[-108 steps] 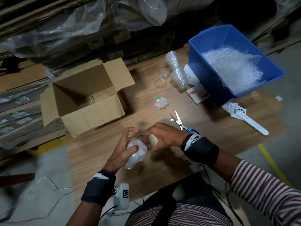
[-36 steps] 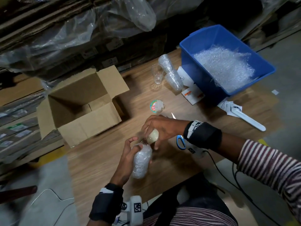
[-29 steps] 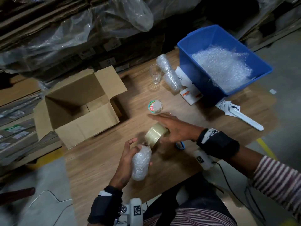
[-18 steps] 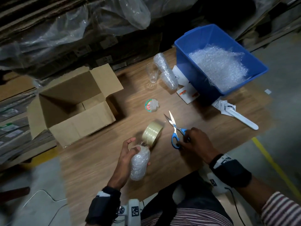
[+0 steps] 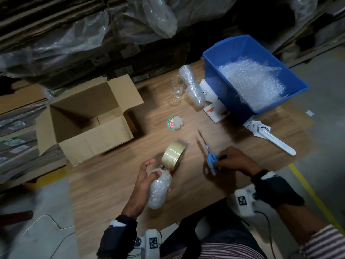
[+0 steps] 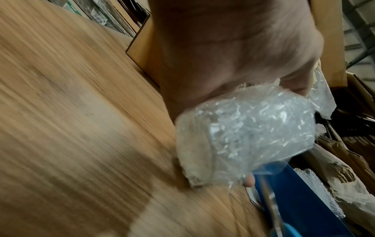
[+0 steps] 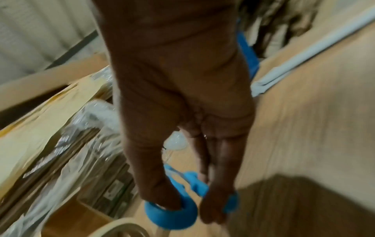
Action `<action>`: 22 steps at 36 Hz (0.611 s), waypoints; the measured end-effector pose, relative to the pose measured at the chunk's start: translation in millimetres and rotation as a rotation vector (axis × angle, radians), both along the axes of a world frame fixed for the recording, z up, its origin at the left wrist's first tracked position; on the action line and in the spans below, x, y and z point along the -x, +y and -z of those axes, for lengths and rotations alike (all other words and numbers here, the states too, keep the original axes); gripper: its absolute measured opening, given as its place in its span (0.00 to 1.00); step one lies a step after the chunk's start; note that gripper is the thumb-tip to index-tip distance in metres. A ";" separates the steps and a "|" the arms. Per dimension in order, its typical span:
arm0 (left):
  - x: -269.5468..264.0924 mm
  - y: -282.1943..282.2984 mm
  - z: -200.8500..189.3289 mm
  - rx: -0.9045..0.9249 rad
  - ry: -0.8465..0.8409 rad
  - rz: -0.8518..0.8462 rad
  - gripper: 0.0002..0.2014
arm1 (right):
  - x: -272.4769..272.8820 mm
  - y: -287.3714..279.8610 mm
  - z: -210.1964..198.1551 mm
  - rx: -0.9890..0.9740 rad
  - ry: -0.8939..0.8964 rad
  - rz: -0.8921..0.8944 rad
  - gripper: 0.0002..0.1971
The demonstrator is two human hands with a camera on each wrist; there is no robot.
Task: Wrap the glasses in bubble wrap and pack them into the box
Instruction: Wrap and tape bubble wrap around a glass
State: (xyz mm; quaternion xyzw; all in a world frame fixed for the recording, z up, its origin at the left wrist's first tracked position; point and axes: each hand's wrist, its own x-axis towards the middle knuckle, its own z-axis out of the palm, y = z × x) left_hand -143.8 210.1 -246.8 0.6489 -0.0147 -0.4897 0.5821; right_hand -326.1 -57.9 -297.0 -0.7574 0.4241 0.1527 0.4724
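My left hand (image 5: 147, 176) grips a glass wrapped in bubble wrap (image 5: 158, 191) (image 6: 243, 133) above the wooden table (image 5: 115, 184). A roll of tape (image 5: 173, 155) hangs off the top of the wrap. My right hand (image 5: 229, 159) holds blue-handled scissors (image 5: 211, 157) (image 7: 176, 213), thumb and fingers through the loops, blades pointing away. The open cardboard box (image 5: 84, 118) stands at the left. A bare glass (image 5: 176, 86) and two wrapped glasses (image 5: 192, 86) stand at the back.
A blue bin (image 5: 250, 79) of bubble wrap fills the back right. A small round tape roll (image 5: 175, 123), paper cards (image 5: 216, 111) and a white tool (image 5: 276, 143) lie on the table. Plastic-covered cardboard stacks line the far side.
My right hand let go of the tape roll, reached right, and took up the scissors. The tape roll now hangs from the wrapped glass in my left hand.
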 end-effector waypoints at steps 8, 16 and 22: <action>1.4 2.3 6.3 0.005 -0.004 0.008 0.29 | 30.9 -7.4 -39.6 -0.732 -0.296 -0.022 0.28; 4.2 2.7 6.3 0.012 -0.011 0.020 0.30 | 4.2 8.0 -47.2 -0.943 -0.002 -0.338 0.46; 8.3 0.0 3.8 0.030 -0.028 -0.003 0.32 | -22.1 27.5 -39.0 -0.890 -0.013 -0.369 0.37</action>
